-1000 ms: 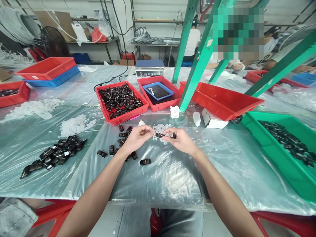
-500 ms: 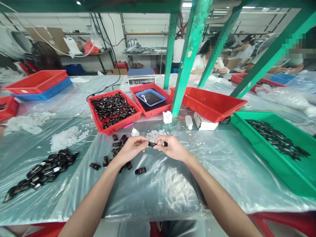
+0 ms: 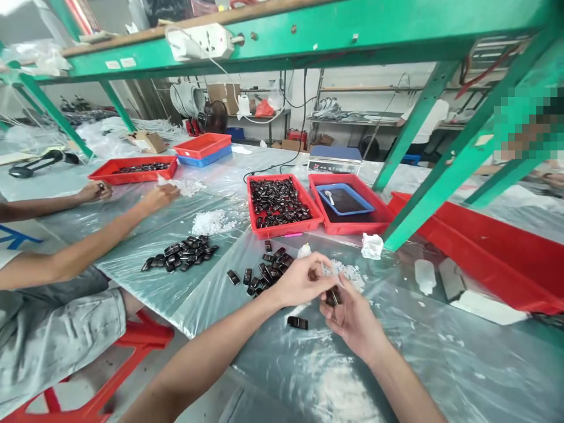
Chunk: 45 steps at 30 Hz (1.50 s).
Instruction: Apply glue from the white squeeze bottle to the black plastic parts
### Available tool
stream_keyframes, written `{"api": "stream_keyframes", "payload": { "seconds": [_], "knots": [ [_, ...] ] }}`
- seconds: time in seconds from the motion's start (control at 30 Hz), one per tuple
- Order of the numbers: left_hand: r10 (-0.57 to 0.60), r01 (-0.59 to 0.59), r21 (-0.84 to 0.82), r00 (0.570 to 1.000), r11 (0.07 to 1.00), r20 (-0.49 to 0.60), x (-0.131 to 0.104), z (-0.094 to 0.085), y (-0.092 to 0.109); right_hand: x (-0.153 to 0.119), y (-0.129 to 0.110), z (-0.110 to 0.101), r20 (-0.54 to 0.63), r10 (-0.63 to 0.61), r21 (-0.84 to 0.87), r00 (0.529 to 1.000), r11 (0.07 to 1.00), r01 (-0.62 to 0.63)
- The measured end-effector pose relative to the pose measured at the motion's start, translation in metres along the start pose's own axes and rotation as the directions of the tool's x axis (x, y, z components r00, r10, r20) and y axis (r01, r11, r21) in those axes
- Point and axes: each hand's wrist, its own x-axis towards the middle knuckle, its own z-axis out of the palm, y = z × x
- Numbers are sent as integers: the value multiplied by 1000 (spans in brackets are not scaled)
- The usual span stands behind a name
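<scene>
My right hand [image 3: 350, 314] is wrapped round a small black toy-car-like piece [image 3: 333, 295], which shows between its fingers. Against it, my left hand [image 3: 306, 279] has thumb and fingers pinched near the top of the piece; anything in that pinch is too small to make out. Behind both hands lies a heap of small white bits [image 3: 348, 273], with a white bottle [image 3: 304, 251] beside it. Several black pieces [image 3: 267, 273] lie loose to the left, and a single black piece [image 3: 297, 322] rests just below my left hand.
A red tray [image 3: 286, 228] full of black pieces stands behind, beside a red tray [image 3: 359, 228] holding a blue tray [image 3: 348, 210]. Green posts [image 3: 423, 194] rise at the right. A person's arms [image 3: 92, 235] reach over the table at the left, near another black pile [image 3: 180, 254].
The view has swung left, bringing the neighbouring person into sight. My hands have turned and come together; the right one now cups the black piece with its fingers upward.
</scene>
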Motion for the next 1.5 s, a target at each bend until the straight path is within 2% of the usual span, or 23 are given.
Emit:
{"api": "stream_keyframes", "payload": {
  "seconds": [0.07,0.13,0.17,0.23,0.27,0.37,0.43,0.47,0.5,0.57,0.63,0.67,0.77,0.8,0.87,0.93,1.0,1.03,1.1,1.13,1.23,1.5],
  "knots": [
    [29,-26,24,991,999,-133,2,0,-4,-4,2,-1,60,-69,-128,996,989,77],
    [48,-33,72,972,997,-231,5,-3,-10,-9,4,-1,232,-74,-336,970,929,152],
    [51,-25,109,969,994,-243,6,-5,-12,-12,5,-1,322,-54,-436,945,878,198],
    [49,3,249,978,968,-202,7,-7,-15,-17,7,2,438,-27,-578,899,758,304],
    [44,15,348,986,937,-162,7,-8,-15,-18,9,3,454,-36,-636,890,686,352],
    [-20,28,596,1000,803,-20,3,-7,-15,-18,14,5,395,-105,-837,913,368,404],
    [-88,34,677,995,735,45,2,-5,-14,-15,19,5,353,-147,-919,924,132,372],
    [-116,37,706,991,707,65,1,-5,-15,-14,20,6,350,-161,-932,923,45,361],
    [-138,37,734,987,678,78,1,-4,-16,-14,22,6,356,-165,-933,920,-11,359],
    [-162,33,786,983,617,86,1,-3,-19,-14,22,7,378,-155,-926,913,-55,374],
    [-173,30,820,981,572,85,2,-1,-22,-15,18,5,399,-137,-916,906,-16,401],
    [-176,32,831,981,555,79,2,1,-24,-15,15,2,408,-123,-908,905,45,416],
    [-170,51,846,984,531,48,2,6,-27,-13,2,-14,421,-60,-845,905,337,415],
    [-164,59,837,986,544,37,2,7,-28,-11,-4,-20,416,-52,-815,908,422,398],
    [-133,81,774,991,628,3,3,8,-28,-6,-14,-33,377,-127,-775,917,499,388],
    [-70,97,613,995,784,-68,5,6,-27,-1,-20,-42,294,-301,-759,907,504,413],
    [-59,111,329,985,938,-162,7,4,-25,3,-23,-46,204,-448,-747,870,503,434],
    [-94,124,160,979,979,-183,8,3,-24,5,-23,-47,171,-489,-741,855,508,439],
    [-197,178,-139,970,974,-140,10,2,-20,7,-21,-46,143,-508,-730,849,525,437],
    [-238,211,-234,967,949,-93,10,2,-18,8,-19,-45,141,-506,-725,851,532,436],
    [-290,269,-334,957,903,-13,9,4,-14,9,-15,-41,141,-502,-712,853,547,440],
    [-302,278,-353,953,894,-15,9,4,-17,8,-14,-38,139,-557,-706,819,523,477]
  ]
}}
